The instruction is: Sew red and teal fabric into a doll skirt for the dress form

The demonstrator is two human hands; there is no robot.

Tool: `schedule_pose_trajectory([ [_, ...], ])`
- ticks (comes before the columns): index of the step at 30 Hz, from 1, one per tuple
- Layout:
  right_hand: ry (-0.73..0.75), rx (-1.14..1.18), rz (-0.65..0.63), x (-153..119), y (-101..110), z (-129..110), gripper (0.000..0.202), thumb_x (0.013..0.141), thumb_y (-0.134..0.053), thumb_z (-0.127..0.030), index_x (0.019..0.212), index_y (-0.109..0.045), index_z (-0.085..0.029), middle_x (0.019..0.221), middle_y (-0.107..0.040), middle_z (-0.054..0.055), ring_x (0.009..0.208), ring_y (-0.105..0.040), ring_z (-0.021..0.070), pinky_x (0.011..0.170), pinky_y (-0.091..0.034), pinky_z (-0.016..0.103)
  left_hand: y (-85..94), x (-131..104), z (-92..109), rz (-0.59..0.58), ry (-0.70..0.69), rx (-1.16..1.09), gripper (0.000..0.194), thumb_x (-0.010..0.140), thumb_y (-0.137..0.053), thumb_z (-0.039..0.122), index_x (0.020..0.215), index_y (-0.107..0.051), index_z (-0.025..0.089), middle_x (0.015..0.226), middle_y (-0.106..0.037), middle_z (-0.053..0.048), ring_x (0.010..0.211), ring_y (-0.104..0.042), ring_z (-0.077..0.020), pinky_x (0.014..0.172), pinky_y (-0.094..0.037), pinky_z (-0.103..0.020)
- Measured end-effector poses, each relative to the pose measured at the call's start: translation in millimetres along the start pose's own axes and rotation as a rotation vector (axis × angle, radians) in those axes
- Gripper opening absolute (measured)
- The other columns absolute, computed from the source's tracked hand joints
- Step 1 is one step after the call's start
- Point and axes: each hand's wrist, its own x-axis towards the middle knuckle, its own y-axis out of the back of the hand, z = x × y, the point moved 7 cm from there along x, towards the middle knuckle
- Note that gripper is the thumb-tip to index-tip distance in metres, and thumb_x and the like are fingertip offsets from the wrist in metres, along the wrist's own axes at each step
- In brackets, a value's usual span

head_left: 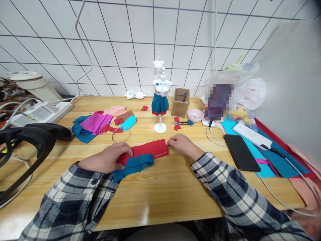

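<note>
A long red fabric strip [150, 149] with small pale lettering near its lower right edge is stretched between my hands on the wooden table. My left hand [110, 156] is closed on the strip's left end, thumb and fingers pinching it. At the upper right corner of the strip, the fingertips of my right hand [183, 144] are pinched together on the cloth. A folded teal fabric piece [136, 167] lies just below the red strip, its left part close to my left hand and sleeve. Behind, a small white dress form [162, 87] wears a teal skirt [159, 103] with a red hem.
Fabric scraps [96, 122] and a wire ring [121, 134] lie at the left, near a black headset [37, 134]. Thread snips [182, 123], a cardboard box [180, 108] and a pink bowl [195, 115] stand behind. A phone [242, 152] and power bank [252, 135] are right.
</note>
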Motion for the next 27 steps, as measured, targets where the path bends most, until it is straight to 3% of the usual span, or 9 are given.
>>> schedule_pose_trajectory([
  [5,-0.05,0.214,-0.14,-8,-12,-4,0.015,0.075,-0.061,-0.033,0.073,-0.063,-0.018,0.057,-0.056,-0.004,0.045,-0.04,0.0069,0.043,-0.027,0.021,0.0,0,-2,-0.004,0.007,0.013,0.035,0.067,-0.063,0.019,0.102,-0.059,0.025,0.114,-0.06,-0.002,0.108,-0.054,-0.0249,0.094,-0.04,-0.036],
  [9,-0.114,0.609,-0.258,-17,-16,-12,0.015,0.074,-0.062,-0.031,0.077,-0.052,-0.02,0.054,-0.048,-0.007,0.039,-0.037,0.0052,0.037,-0.014,0.019,0.4,0,-1,-0.003,-0.001,0.015,0.035,0.067,-0.063,0.021,0.101,-0.06,0.025,0.113,-0.061,-0.002,0.107,-0.055,-0.0249,0.092,-0.041,-0.035],
  [13,-0.128,0.827,-0.203,-15,-12,-12,0.021,0.077,-0.062,-0.034,0.091,-0.05,-0.023,0.062,-0.049,-0.009,0.036,-0.032,0.0035,0.036,-0.01,0.018,0.5,0,0,-0.014,-0.003,0.02,0.034,0.068,-0.063,0.021,0.101,-0.06,0.025,0.113,-0.061,-0.003,0.108,-0.054,-0.0249,0.094,-0.041,-0.036],
  [15,-0.11,0.799,-0.136,-10,-11,-8,0.032,0.078,-0.066,-0.032,0.106,-0.052,-0.024,0.063,-0.051,-0.009,0.037,-0.032,0.0035,0.036,-0.014,0.018,0.5,0,0,-0.016,-0.004,0.025,0.034,0.069,-0.063,0.022,0.102,-0.059,0.025,0.114,-0.061,-0.003,0.108,-0.054,-0.025,0.094,-0.041,-0.036],
  [18,-0.02,0.628,-0.019,-3,-6,-4,0.049,0.075,-0.071,-0.019,0.121,-0.053,-0.022,0.066,-0.059,-0.007,0.047,-0.047,0.0062,0.044,-0.032,0.018,0.1,0,-1,-0.016,-0.002,0.035,0.034,0.068,-0.063,0.023,0.102,-0.059,0.025,0.114,-0.061,-0.002,0.107,-0.054,-0.025,0.094,-0.041,-0.036],
  [21,0.029,0.461,0.037,1,-1,2,0.047,0.072,-0.072,-0.014,0.117,-0.058,-0.018,0.072,-0.066,-0.003,0.064,-0.06,0.0104,0.06,-0.043,0.021,-1.2,1,-3,-0.018,0.002,0.037,0.034,0.068,-0.063,0.022,0.102,-0.059,0.025,0.115,-0.06,-0.003,0.108,-0.054,-0.0248,0.094,-0.041,-0.035],
  [27,0.066,0.189,0.056,2,3,8,0.035,0.074,-0.072,-0.016,0.108,-0.062,-0.019,0.072,-0.067,-0.004,0.068,-0.063,0.0126,0.063,-0.044,0.023,-0.6,0,-3,0.0,-0.02,0.01,0.035,0.068,-0.063,0.023,0.102,-0.059,0.025,0.114,-0.061,-0.003,0.107,-0.054,-0.0251,0.095,-0.04,-0.036],
])
